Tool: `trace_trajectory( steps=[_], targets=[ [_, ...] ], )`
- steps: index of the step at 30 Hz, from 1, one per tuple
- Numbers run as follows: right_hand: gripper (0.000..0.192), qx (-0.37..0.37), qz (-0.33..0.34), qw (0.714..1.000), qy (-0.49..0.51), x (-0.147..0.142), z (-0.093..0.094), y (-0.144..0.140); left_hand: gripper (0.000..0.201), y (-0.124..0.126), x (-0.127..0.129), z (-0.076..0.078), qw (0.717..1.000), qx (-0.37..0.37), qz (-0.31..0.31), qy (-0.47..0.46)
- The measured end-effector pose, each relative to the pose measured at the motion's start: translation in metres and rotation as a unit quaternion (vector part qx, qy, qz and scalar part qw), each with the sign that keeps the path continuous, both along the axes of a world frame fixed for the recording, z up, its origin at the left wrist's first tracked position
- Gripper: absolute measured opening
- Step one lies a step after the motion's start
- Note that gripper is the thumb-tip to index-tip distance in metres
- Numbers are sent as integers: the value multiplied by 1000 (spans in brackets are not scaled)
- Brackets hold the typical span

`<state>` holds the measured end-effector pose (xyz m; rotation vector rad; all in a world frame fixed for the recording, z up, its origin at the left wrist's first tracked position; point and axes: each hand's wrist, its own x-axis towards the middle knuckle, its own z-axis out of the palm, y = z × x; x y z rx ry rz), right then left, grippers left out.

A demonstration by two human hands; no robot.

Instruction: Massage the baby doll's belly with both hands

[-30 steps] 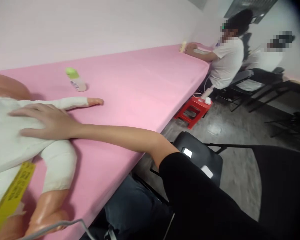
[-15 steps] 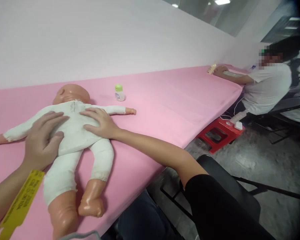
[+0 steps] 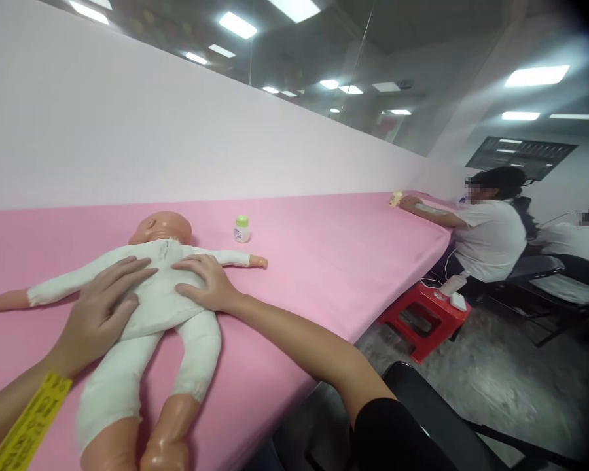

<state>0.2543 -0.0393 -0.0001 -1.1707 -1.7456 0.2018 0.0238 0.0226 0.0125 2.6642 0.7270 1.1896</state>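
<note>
No real grip here, both hands are just laid flat. The left hand [image 3: 101, 307] is spread open on the doll [image 3: 147, 307], fingers fanned over the middle of its white suit, nothing pinched. The right hand [image 3: 203, 284] is pressed flat on the same torso just beside it, fingers open too. A yellow wristband [image 3: 29, 425] is worn on the left wrist.

The doll is stretched out on its front on the pink tabletop [image 3: 324, 261], head toward the wall, arms out to the sides, bare legs toward the near edge. As far as can be judged, the doll is already dressed and laid out; only smoothing or patting looks to be in hand, and how much is left can't be told.

A small bottle [image 3: 242, 229] with a green cap is stood upright past the doll's head, well apart from the hands. Far down the tabletop another person [image 3: 491, 229] is seated with an arm laid on it, a red stool [image 3: 425, 317] by them. Ceiling lights and a grey floor are seen around.
</note>
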Motion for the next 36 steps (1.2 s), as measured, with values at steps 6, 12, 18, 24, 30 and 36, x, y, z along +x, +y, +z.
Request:
trace_trajectory(
  steps=[6,12,18,24,30,36],
  targets=[
    [35,-45,9,999,-22,0,2,3,37,9,-3,-6,1000,-2,20,-2],
    [22,-29,-17,999,25,-6,1,-4,30,-4,-6,-2,998,15,60,6],
    [46,-5,17,999,30,-7,-9,-5,44,-9,-6,-2,1000,-14,17,-3],
    [42,-8,25,999,46,-12,-21,-13,43,-25,-9,-8,998,-44,11,-40],
    [38,-23,29,999,14,-5,-37,-10,40,-34,-11,-16,998,-44,34,-43],
    [28,-45,-11,999,6,2,-41,-12,31,-41,-7,-18,995,-55,74,-29]
  ],
)
